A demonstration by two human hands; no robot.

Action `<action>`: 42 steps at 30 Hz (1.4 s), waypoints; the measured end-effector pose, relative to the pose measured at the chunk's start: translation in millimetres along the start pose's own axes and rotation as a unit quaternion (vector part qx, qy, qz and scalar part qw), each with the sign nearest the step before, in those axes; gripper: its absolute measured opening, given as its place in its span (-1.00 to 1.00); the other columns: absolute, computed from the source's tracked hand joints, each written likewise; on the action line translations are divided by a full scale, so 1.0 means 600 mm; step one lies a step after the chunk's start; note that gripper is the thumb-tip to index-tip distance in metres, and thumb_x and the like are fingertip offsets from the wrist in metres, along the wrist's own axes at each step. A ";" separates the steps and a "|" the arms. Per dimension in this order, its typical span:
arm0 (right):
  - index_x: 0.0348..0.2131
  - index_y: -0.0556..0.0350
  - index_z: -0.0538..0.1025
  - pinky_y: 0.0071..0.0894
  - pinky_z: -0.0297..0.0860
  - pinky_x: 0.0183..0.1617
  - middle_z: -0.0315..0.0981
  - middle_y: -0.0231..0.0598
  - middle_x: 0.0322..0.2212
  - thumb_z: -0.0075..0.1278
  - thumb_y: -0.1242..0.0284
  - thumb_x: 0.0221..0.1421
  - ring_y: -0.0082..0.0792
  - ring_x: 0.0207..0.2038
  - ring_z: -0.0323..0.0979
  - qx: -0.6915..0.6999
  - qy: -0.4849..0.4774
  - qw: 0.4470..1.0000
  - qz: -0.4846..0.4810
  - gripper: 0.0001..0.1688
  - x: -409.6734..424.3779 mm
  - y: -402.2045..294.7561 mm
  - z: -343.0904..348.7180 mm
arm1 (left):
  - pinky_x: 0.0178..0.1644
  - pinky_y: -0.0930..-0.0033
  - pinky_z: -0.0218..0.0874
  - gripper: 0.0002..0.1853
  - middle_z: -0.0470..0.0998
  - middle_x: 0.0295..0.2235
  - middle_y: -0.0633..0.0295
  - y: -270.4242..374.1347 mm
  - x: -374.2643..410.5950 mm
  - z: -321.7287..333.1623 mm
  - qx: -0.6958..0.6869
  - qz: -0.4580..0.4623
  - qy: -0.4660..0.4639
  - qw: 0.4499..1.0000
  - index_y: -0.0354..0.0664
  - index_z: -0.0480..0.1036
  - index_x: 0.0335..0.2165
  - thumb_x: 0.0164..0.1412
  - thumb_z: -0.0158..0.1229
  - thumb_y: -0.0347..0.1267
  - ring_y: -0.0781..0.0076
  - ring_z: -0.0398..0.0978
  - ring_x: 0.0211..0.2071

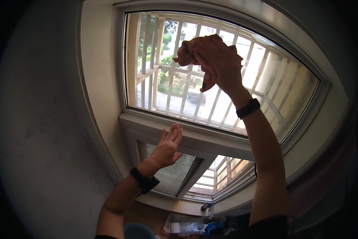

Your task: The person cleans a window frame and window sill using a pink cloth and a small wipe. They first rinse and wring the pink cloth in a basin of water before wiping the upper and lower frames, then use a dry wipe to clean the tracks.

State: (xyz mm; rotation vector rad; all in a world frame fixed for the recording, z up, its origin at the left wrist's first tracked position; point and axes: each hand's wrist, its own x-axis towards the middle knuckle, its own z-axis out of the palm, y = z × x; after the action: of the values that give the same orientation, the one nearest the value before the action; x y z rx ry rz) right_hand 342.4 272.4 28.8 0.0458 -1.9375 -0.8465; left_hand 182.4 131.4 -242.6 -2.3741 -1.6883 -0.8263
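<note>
My right hand (216,64) is raised with a crumpled reddish cloth (208,80) under its palm and fingers. Cloth and hand overlap the large upper window pane (226,110), seemingly pressed on the glass. Lower down, my left hand (167,148) holds nothing, its fingers extended and the thumb apart. Its fingertips lie over the window frame's crossbar (196,131); whether they touch it I cannot tell. Below the crossbar is a smaller sliding sash (170,176), partly hidden by my left hand and forearm.
A gap beside the sash (214,171) shows barred railings outside. On the surface below lie a blue basin (138,231), a clear plastic bottle (188,227) and a blue packet (214,228). A small dark object (206,206) sits on the sill. A wall (47,119) rises at the left.
</note>
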 end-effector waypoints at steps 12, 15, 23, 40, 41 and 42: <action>0.09 -0.40 0.42 -0.29 0.13 0.39 0.28 -0.54 0.18 0.09 0.37 0.01 -0.29 0.27 0.19 -0.041 -0.228 0.970 -0.075 -0.40 -0.270 -0.133 -0.008 | 0.37 -0.29 -0.40 0.04 -0.13 0.33 -0.30 0.021 -0.009 0.014 0.022 -0.009 -0.051 0.998 -0.46 -0.12 0.29 0.06 0.30 -0.21 -0.17 -0.23 0.38; 0.11 -0.51 0.42 -0.21 0.14 0.38 0.32 -0.57 0.15 0.18 0.34 -0.08 -0.27 0.27 0.18 -0.045 -0.136 0.989 -0.025 -0.30 -0.195 -0.056 -0.029 | 0.38 -0.26 -0.41 0.04 -0.15 0.34 -0.29 0.027 -0.001 0.012 0.031 -0.011 -0.046 0.998 -0.45 -0.12 0.30 0.07 0.30 -0.20 -0.13 -0.24 0.39; 0.01 -0.17 0.55 -0.35 0.40 0.16 0.51 -0.47 -0.01 0.17 0.46 0.01 -0.26 0.11 0.40 -0.038 0.008 0.996 0.076 -0.49 -0.049 0.113 -0.146 | 0.39 -0.22 -0.42 0.05 -0.20 0.36 -0.23 0.084 0.039 0.034 0.027 0.006 -0.056 0.998 -0.42 -0.15 0.31 0.08 0.30 -0.19 -0.05 -0.26 0.40; 0.02 -0.47 0.51 -0.22 0.26 0.31 0.43 -0.56 0.07 0.16 0.38 -0.01 -0.34 0.22 0.28 -0.053 -0.144 0.987 0.044 -0.45 -0.310 0.019 -0.196 | 0.39 -0.26 -0.43 0.03 -0.21 0.36 -0.22 0.176 0.078 0.066 0.060 0.015 -0.115 0.991 -0.45 -0.11 0.30 0.08 0.30 -0.19 -0.02 -0.27 0.41; -0.01 -0.38 0.55 -0.25 0.29 0.29 0.48 -0.54 0.02 0.16 0.39 0.01 -0.32 0.19 0.33 -0.099 -0.090 0.989 0.066 -0.51 -0.274 0.053 -0.197 | 0.39 -0.25 -0.44 0.03 -0.21 0.36 -0.22 0.176 0.074 0.069 0.059 0.016 -0.112 0.992 -0.44 -0.12 0.30 0.08 0.29 -0.18 -0.02 -0.28 0.41; -0.03 -0.25 0.57 -0.27 0.31 0.27 0.49 -0.50 0.00 0.14 0.42 0.03 -0.30 0.14 0.37 -0.066 -0.030 0.991 0.111 -0.56 -0.230 0.080 -0.214 | 0.39 -0.25 -0.44 0.04 -0.21 0.36 -0.22 0.179 0.073 0.074 0.057 0.015 -0.109 0.992 -0.44 -0.12 0.30 0.09 0.29 -0.18 -0.02 -0.28 0.41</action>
State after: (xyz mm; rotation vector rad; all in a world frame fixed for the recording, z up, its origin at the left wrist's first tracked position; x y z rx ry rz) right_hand 531.1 290.9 -14.5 -0.2715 -1.8949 -0.8321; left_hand 305.7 145.3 -235.8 -2.4801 -1.7173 -0.4651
